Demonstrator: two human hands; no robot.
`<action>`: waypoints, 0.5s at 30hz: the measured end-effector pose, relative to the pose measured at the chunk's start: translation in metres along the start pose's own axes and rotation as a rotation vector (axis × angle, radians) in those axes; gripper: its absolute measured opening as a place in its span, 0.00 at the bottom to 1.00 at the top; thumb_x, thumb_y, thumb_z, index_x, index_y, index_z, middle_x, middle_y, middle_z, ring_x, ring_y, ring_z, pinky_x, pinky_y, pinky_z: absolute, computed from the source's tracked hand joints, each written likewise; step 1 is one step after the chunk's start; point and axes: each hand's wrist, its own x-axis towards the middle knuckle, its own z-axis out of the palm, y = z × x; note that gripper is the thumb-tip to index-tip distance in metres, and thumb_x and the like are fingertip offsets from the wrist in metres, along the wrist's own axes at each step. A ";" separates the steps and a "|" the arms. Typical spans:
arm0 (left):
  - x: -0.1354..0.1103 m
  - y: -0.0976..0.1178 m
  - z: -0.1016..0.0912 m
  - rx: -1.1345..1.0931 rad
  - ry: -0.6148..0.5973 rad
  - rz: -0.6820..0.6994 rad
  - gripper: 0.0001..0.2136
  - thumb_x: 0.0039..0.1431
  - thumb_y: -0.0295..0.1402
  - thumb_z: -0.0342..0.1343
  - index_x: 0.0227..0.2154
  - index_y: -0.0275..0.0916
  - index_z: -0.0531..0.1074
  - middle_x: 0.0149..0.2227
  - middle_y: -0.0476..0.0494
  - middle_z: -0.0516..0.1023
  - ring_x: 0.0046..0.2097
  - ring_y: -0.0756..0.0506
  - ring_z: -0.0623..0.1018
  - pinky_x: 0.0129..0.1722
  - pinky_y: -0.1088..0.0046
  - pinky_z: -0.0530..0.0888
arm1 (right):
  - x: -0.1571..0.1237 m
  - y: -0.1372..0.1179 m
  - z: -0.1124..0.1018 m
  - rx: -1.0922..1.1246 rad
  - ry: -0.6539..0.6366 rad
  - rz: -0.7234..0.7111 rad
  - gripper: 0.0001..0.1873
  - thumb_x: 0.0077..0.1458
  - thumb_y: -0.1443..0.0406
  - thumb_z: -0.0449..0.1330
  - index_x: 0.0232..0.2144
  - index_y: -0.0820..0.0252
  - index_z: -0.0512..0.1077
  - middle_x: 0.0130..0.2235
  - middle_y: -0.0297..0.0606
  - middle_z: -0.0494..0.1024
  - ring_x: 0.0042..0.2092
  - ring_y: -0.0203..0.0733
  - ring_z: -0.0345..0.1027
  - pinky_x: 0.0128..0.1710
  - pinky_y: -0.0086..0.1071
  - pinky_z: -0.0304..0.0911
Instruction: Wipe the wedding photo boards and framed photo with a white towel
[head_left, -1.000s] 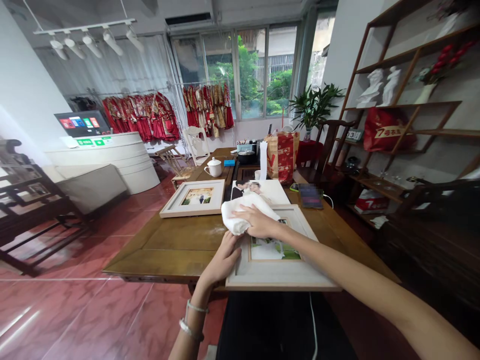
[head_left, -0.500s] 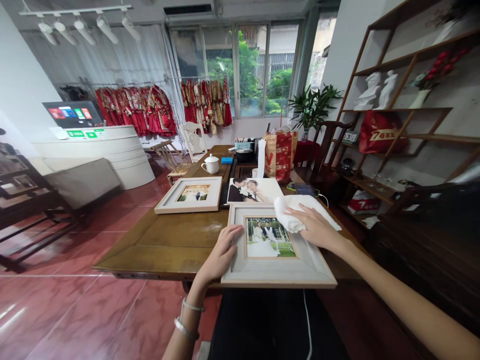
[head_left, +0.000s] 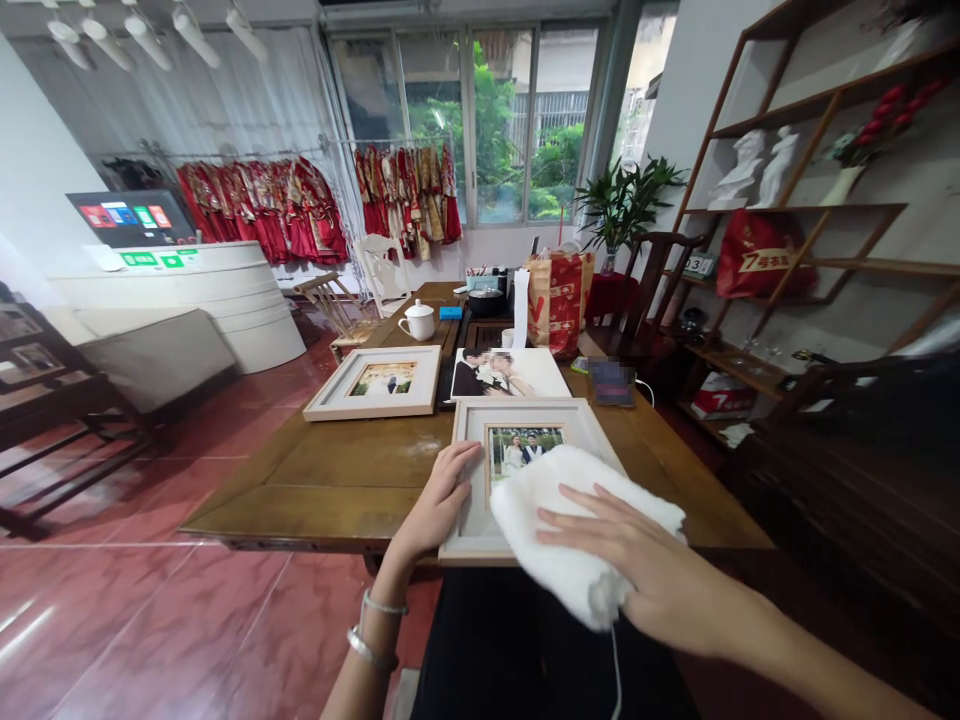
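Note:
A light-coloured picture frame [head_left: 474, 522] lies at the near edge of the wooden table, holding a photo of two people outdoors. My left hand [head_left: 441, 500] grips its left side, fingers lying over the border and the thumb side hidden. Under my right hand [head_left: 634, 560] is a folded white cloth [head_left: 525, 510], pressed over the lower right of the frame with the fingers slightly spread. The cloth covers much of the photo and hangs past the near rim. Beyond the frame's top edge lies a loose photo print [head_left: 536, 375].
A second picture frame [head_left: 337, 392] rests on the table [head_left: 300, 505] to the left. Farther back stand a lidded white cup [head_left: 418, 320], a small blue box [head_left: 450, 313] and a red patterned bag [head_left: 562, 300]. A phone [head_left: 611, 385] with a white cable lies at right.
My right hand has moved the cloth from the frame's upper right corner down toward me, across the photo and the lower right. My left hand stays at the left side.

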 end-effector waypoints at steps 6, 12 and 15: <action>0.000 0.002 -0.002 0.003 -0.025 -0.020 0.23 0.56 0.23 0.44 0.55 0.41 0.62 0.60 0.43 0.58 0.63 0.43 0.54 0.63 0.60 0.49 | 0.059 0.082 -0.015 -0.268 0.257 0.258 0.42 0.37 0.76 0.48 0.58 0.54 0.59 0.61 0.31 0.58 0.64 0.50 0.39 0.62 0.54 0.34; 0.000 0.005 -0.001 0.013 -0.019 -0.026 0.22 0.57 0.24 0.44 0.55 0.41 0.62 0.59 0.42 0.59 0.62 0.43 0.55 0.63 0.59 0.49 | 0.080 0.080 -0.015 -0.325 0.249 0.329 0.39 0.39 0.75 0.49 0.59 0.62 0.59 0.61 0.39 0.59 0.64 0.55 0.41 0.60 0.55 0.38; 0.000 0.005 -0.001 0.014 -0.011 -0.019 0.22 0.57 0.24 0.44 0.54 0.42 0.63 0.59 0.43 0.60 0.62 0.43 0.55 0.63 0.58 0.49 | 0.051 0.039 -0.003 -0.284 0.153 0.300 0.39 0.39 0.74 0.50 0.58 0.62 0.61 0.60 0.41 0.61 0.62 0.57 0.46 0.60 0.56 0.40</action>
